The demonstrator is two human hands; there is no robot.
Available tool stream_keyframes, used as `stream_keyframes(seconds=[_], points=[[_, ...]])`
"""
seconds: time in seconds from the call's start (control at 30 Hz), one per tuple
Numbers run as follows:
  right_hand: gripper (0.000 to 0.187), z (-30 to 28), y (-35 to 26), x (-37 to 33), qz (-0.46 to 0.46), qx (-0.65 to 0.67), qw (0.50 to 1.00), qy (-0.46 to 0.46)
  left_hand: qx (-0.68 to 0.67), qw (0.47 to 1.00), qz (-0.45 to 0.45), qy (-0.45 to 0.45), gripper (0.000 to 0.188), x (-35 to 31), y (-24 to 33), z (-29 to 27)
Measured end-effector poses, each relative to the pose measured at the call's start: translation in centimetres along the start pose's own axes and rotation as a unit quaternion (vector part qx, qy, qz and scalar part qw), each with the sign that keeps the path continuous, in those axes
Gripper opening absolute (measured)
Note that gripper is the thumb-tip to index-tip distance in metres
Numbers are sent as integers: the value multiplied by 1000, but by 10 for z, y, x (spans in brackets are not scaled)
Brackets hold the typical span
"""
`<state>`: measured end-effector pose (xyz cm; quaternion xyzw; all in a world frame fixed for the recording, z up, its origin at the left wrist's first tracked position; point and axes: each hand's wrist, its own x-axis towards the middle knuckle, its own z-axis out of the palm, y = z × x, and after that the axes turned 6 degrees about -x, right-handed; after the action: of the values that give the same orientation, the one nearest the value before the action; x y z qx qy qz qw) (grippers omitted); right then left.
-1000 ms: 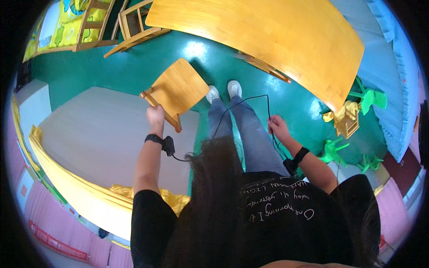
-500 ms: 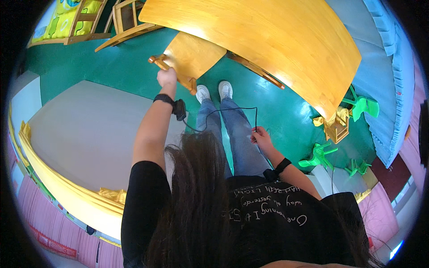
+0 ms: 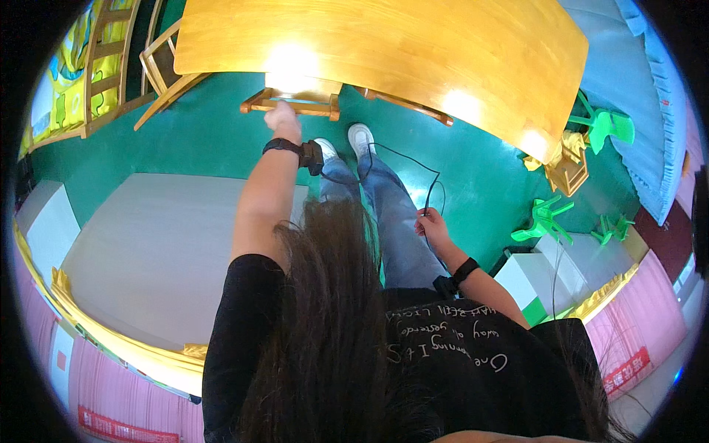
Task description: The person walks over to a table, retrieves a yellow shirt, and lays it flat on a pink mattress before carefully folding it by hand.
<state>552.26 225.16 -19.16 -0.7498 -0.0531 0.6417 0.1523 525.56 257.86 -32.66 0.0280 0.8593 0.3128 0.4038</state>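
Observation:
My left hand (image 3: 283, 119) is closed on the back rail of a small wooden chair (image 3: 319, 111), with the fingertips partly hidden. The chair's seat reaches under the near edge of a large wooden table (image 3: 384, 44), and its back stands just outside that edge. By my right thigh, my right hand (image 3: 434, 224) pinches a thin black cable (image 3: 436, 179). The cable loops over my legs to a black device (image 3: 312, 157) strapped at my left wrist.
Another wooden chair back (image 3: 410, 106) lies close along the table edge. To the left are a wooden chair (image 3: 164, 74) and a grey platform (image 3: 170, 251). Green plastic chairs (image 3: 543, 220) and a wooden stool (image 3: 567, 171) stand at the right. Green floor lies around my feet.
The held chair has gone farther under the table and turned squarer to its edge, my left hand moving with it. My right hand keeps the cable. The whole view has shifted a little.

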Motion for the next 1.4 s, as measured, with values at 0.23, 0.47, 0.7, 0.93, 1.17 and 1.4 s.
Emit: stream_keyframes(seconds=[0.23,0.47,0.7,0.93,1.17,1.4], points=[[17,3,2,-2,15,-3,1000,-8,-175,976,-58,-113,52,-9,19,18],[15,2,1,1,6,22,1000,-14,-159,932,-12,-326,84,14,48,19],[16,-7,-12,3,16,-15,1000,0,-117,933,-54,-336,86,-5,53,12],[16,2,-69,18,-51,-119,992,-6,7,908,-21,-419,72,-28,38,-61],[34,32,-128,61,-96,-300,948,-47,95,910,36,-401,40,7,88,-209],[61,86,-174,76,-131,-563,815,-42,-58,971,-46,-229,33,112,90,-318]])
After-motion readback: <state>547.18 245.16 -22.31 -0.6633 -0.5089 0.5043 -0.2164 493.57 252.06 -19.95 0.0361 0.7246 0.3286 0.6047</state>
